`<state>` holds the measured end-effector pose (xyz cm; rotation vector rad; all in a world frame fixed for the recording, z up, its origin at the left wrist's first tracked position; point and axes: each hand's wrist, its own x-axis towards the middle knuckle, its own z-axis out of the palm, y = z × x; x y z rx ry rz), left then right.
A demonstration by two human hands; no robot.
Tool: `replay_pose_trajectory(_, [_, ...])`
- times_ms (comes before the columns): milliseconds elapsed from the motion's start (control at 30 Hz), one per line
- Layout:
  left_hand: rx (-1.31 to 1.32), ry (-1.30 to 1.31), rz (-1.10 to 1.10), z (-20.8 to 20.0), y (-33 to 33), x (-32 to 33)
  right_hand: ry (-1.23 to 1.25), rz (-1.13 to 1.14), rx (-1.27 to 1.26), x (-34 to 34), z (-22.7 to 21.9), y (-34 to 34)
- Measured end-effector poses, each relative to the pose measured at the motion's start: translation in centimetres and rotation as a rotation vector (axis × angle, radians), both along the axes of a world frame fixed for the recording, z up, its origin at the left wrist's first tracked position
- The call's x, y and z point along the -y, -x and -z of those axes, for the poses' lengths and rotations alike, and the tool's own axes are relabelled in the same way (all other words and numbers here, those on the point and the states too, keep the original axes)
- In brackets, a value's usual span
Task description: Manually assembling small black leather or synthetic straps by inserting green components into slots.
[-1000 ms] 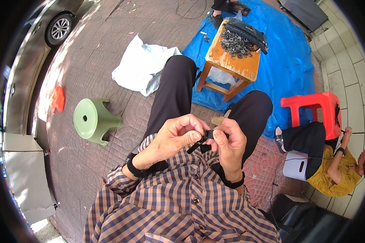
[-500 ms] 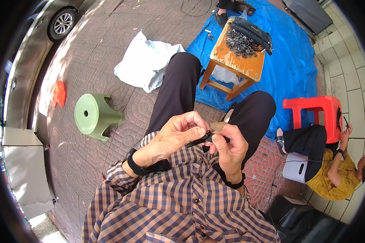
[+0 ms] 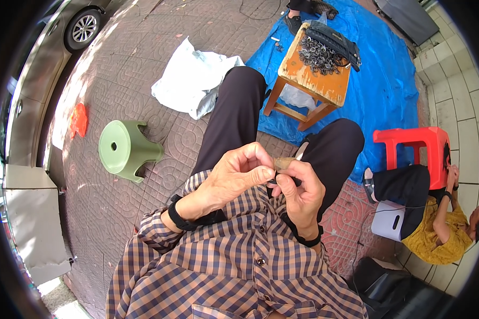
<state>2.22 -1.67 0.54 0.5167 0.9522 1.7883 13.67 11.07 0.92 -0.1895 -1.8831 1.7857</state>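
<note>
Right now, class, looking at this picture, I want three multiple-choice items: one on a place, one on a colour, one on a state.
1. Where is the heap of dark metal parts?
A. on the wooden stool
B. on the green stool
C. on the white bag

2. What colour is the sheet under the wooden stool?
A. yellow
B. blue
C. grey

3. How does the green stool stand?
A. upright
B. upside down
C. tipped on its side

Answers: 1 A, the parts lie on its orange-brown seat. 2 B, blue shows all round its legs. 3 C, its round seat faces sideways and its legs point to the right.
</note>
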Motion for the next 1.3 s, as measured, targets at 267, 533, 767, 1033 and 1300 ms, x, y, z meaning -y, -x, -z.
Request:
replay_pose_trajectory(267, [-0.065, 0.143, 0.022, -1.5, 0.4, 0.3, 0.035, -0.012, 0.069, -0.3, 0.1, -0.2])
replay_pose_trajectory(533, [-0.25, 0.314, 0.218, -1.6, 1.0, 0.5, -0.018, 0.004, 0.137, -0.2, -0.3, 0.1])
replay_pose_trajectory(767, [-0.233, 0.323, 0.218, -2.3, 0.8, 0.2, 0.016, 0.04, 0.189, -0.3, 0.2, 0.2])
replay_pose_trajectory(1033, [-0.279, 0.169, 0.141, -0.4, 0.5, 0.6, 0.103, -0.013, 0.208, 0.0, 0.0, -0.1])
replay_pose_trajectory(1300, [-0.11, 0.322, 0.19, -1.6, 0.5, 0.8, 0.149, 0.031, 0.134, -0.1, 0.6, 0.0])
